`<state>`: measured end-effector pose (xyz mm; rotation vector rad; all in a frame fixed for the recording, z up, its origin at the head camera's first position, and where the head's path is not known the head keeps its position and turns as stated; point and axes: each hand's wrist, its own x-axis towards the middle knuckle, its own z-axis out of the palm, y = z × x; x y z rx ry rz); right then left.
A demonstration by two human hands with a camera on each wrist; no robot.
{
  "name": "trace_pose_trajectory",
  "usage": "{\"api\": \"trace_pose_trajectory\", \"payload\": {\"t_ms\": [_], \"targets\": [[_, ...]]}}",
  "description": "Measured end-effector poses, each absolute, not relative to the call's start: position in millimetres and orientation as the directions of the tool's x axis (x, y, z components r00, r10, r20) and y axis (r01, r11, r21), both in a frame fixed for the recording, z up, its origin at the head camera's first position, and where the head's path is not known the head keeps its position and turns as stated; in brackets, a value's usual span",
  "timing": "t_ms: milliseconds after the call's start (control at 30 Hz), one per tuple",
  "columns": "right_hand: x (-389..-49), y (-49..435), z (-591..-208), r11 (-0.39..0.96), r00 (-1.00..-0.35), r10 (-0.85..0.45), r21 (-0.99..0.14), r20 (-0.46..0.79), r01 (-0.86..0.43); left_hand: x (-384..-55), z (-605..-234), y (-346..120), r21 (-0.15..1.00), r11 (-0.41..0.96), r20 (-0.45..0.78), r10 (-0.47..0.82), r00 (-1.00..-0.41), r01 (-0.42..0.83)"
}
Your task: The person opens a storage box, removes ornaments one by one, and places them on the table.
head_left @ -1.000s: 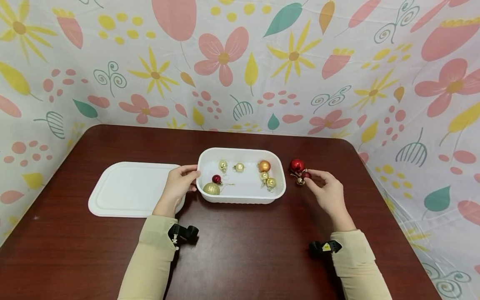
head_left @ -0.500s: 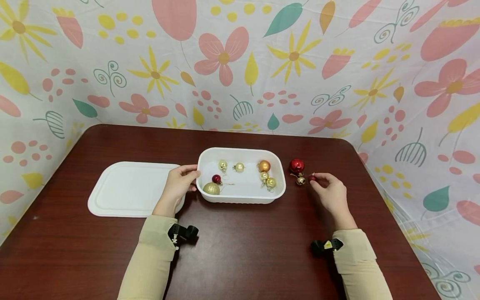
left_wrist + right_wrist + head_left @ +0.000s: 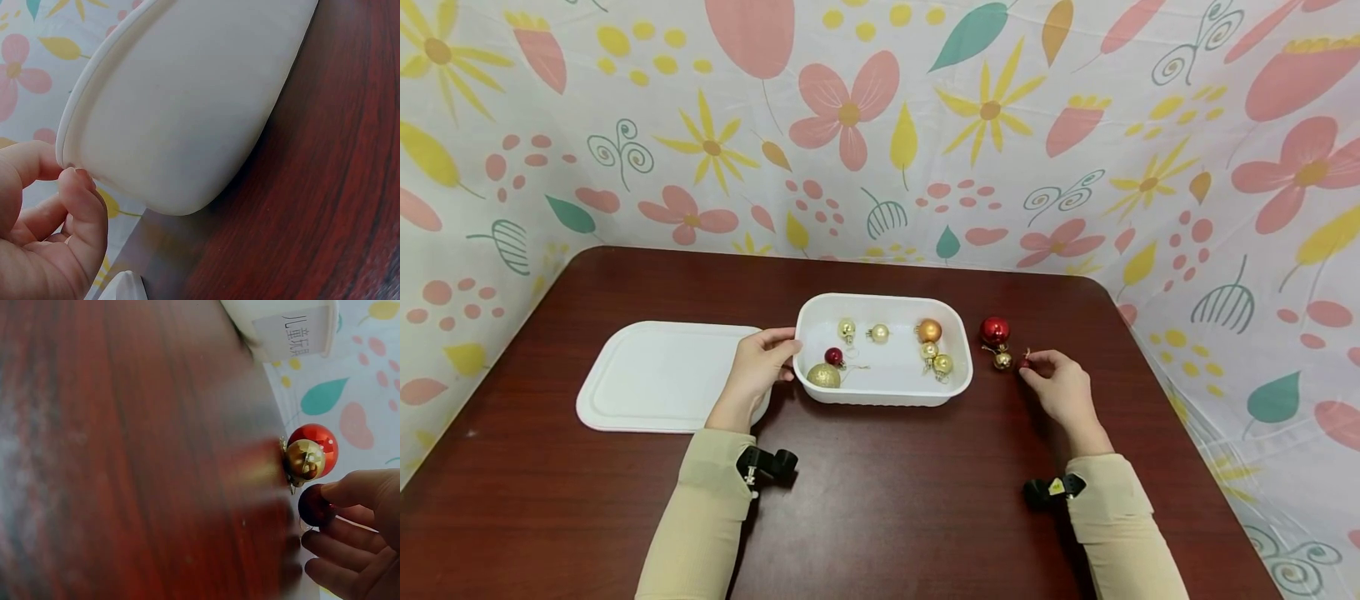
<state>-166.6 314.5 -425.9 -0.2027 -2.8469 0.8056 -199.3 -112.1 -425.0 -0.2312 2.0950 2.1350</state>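
My left hand (image 3: 756, 372) pinches the left rim of a white plastic box (image 3: 880, 397), thumb and fingertips meeting at the edge in the left wrist view. To the right of the box, my right hand (image 3: 1063, 392) pinches a small dark red bauble (image 3: 315, 506) between thumb and fingers, low over the table. Right beside it lie a small gold bauble (image 3: 1002, 360) and a larger shiny red bauble (image 3: 995, 331). Inside the box are several gold baubles, an orange-gold one (image 3: 928, 331), a dark red one (image 3: 834, 357) and a glittery gold one (image 3: 823, 376).
A white lid (image 3: 662, 379) lies flat on the dark wooden table (image 3: 880, 500), left of the box and partly behind my left forearm. A label with handwritten characters (image 3: 295, 334) is on the box's side. Floral cloth (image 3: 850, 208) hangs behind the table.
My right hand has drawn the dark red bauble away from the red and gold ones, to the right and slightly nearer me. The left hand and the box have stayed put.
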Motion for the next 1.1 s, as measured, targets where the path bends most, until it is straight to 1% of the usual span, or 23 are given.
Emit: {"api": "trace_pose_trajectory", "payload": {"t_ms": [267,500,767,967,1100], "targets": [[-166.3,313.3,-422.3,0.848,-0.984,0.154,-0.523,0.094,0.082,-199.5,-424.3,-111.9,0.978,-0.018,-0.209,-0.011,-0.978,-0.209],[-164.3,309.8,-414.4,0.855,-0.980,0.150,-0.515,0.127,0.064,-200.6,-425.3,-112.0,0.978,-0.010,-0.209,-0.012,-0.978,-0.208],[-160.7,291.9,-398.2,0.857,-0.975,0.088,-0.514,0.206,-0.031,-199.8,-426.4,-111.9,0.979,-0.007,-0.204,-0.013,-0.979,-0.204],[-160.5,271.3,-389.6,0.836,-0.972,0.030,-0.539,0.233,-0.104,-199.6,-427.0,-111.9,0.979,-0.005,-0.204,-0.010,-0.979,-0.204],[-159.6,257.2,-385.6,0.830,-0.967,-0.011,-0.536,0.256,-0.152,-199.8,-427.3,-112.1,0.979,-0.008,-0.204,-0.010,-0.979,-0.204]]}}
